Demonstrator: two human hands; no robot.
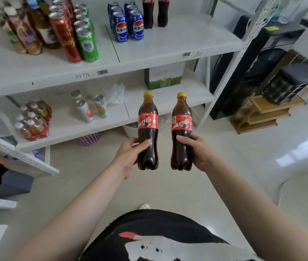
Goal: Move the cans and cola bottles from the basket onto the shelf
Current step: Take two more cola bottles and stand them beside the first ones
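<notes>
My left fingers (145, 143) wrap one dark plastic cola bottle with a red label and yellow cap (148, 129), and my right hand (196, 151) grips its twin (181, 129). I hold both upright, side by side and apart, in the air before the white metal shelf (168, 51), below its blue cans (128, 23).

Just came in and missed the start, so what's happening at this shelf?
A person is stocking drinks. The left hand holds one cola bottle and the right hand holds another, both upright in front of the white shelf. Two cola bottles already stand on it beside blue cans. The held pair is not yet placed.
</notes>
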